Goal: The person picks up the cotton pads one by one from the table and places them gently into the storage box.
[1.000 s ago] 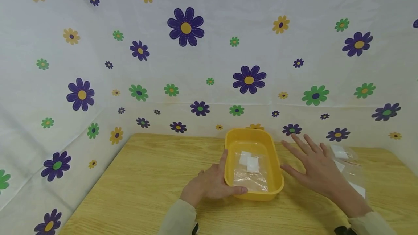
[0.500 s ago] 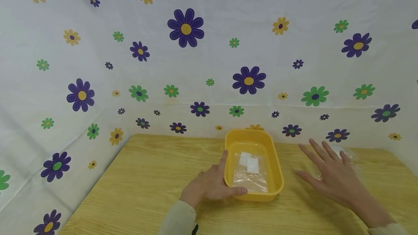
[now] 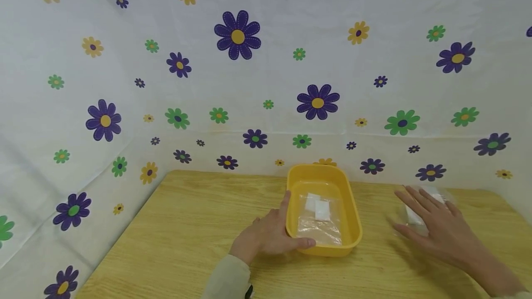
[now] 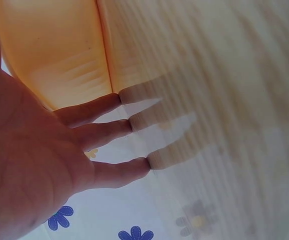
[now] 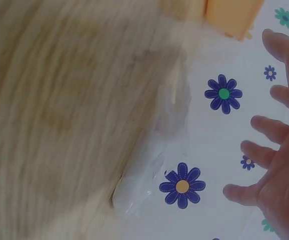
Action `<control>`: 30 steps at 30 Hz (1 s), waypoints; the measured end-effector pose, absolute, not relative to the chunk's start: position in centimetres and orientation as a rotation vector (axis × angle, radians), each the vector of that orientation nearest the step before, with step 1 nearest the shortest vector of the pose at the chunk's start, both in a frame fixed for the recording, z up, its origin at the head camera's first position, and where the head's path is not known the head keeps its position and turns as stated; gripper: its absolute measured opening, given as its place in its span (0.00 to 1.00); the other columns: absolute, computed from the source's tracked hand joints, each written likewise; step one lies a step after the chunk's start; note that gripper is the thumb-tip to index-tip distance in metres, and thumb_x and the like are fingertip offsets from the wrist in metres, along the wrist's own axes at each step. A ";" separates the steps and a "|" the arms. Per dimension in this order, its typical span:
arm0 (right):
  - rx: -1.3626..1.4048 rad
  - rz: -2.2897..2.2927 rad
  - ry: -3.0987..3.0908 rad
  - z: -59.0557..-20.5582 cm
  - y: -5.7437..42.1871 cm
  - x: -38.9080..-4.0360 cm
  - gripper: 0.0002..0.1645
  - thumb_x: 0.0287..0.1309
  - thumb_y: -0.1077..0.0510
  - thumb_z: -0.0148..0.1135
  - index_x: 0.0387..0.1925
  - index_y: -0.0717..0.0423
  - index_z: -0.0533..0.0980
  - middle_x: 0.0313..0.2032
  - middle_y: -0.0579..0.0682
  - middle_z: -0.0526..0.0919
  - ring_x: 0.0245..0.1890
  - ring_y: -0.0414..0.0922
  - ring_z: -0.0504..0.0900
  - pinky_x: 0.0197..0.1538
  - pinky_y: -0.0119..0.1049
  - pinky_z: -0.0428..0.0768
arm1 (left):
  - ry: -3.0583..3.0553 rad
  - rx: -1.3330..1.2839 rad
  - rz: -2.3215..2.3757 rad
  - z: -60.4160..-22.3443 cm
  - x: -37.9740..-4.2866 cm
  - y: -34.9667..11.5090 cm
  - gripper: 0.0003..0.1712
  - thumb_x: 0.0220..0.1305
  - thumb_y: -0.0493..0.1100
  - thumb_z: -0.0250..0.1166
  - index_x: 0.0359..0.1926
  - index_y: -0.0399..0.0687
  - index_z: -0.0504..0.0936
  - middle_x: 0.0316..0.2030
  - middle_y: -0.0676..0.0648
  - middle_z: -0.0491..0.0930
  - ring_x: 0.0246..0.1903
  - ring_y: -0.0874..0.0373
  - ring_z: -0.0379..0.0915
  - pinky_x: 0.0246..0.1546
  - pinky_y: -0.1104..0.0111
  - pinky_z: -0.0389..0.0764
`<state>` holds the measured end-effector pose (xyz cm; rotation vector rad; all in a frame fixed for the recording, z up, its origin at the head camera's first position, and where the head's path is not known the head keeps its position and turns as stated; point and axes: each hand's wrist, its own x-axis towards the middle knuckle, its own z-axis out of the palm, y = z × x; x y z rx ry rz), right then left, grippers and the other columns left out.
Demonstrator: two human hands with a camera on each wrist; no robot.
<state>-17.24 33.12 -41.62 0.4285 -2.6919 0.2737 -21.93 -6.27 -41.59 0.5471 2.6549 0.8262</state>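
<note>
A yellow plastic tray (image 3: 354, 225) stands on the table, and a clear plastic bag (image 3: 319, 233) with white pieces lies flat inside it. My left hand (image 3: 266, 234) rests against the tray's near left corner, thumb across the near rim and index finger along the left side. In the left wrist view, its other fingers (image 4: 107, 175) are straight, tips on the table. My right hand (image 3: 442, 232) is spread, palm down, above clear plastic bags (image 3: 414, 218) with white pieces at the right. The right wrist view shows a gap between these fingers and the bags.
The wood-grain table (image 3: 187, 225) reaches back to a white flower-patterned cloth (image 3: 266, 73), which hangs behind it and along the left side. The tray's far end stands near that cloth.
My right hand has moved right, away from the tray, and now hovers over the bags, covering part of them. The left hand and tray have stayed in place.
</note>
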 end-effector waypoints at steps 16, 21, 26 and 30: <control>0.461 0.301 -2.748 -42.5 35.6 -17.4 0.42 0.62 0.43 0.70 0.74 0.49 0.68 0.65 0.67 0.77 0.57 0.72 0.79 0.51 0.72 0.74 | 2.640 0.566 0.863 -41.5 -21.8 -6.2 0.76 0.50 0.80 0.67 0.83 0.59 0.30 0.62 0.49 0.78 0.56 0.55 0.77 0.66 0.41 0.73; 0.431 0.352 -2.750 -42.8 36.3 -17.7 0.41 0.61 0.45 0.71 0.72 0.51 0.70 0.61 0.70 0.79 0.54 0.73 0.80 0.49 0.72 0.77 | 2.652 0.567 0.849 -41.4 -22.0 -6.2 0.76 0.50 0.81 0.67 0.83 0.59 0.30 0.60 0.49 0.79 0.56 0.54 0.77 0.67 0.39 0.71; 0.472 0.366 -2.670 -43.1 37.1 -18.1 0.37 0.54 0.51 0.78 0.64 0.54 0.77 0.57 0.69 0.83 0.47 0.70 0.84 0.43 0.68 0.81 | 2.651 0.570 0.852 -41.5 -22.0 -6.3 0.75 0.50 0.81 0.67 0.83 0.59 0.31 0.61 0.50 0.78 0.57 0.54 0.77 0.68 0.36 0.68; 0.468 0.348 -2.709 -43.3 37.9 -18.3 0.34 0.50 0.52 0.80 0.59 0.55 0.79 0.55 0.69 0.84 0.46 0.70 0.84 0.40 0.66 0.82 | 2.650 0.553 0.842 -41.5 -21.9 -6.3 0.76 0.50 0.81 0.66 0.83 0.59 0.31 0.66 0.48 0.76 0.62 0.51 0.75 0.69 0.33 0.64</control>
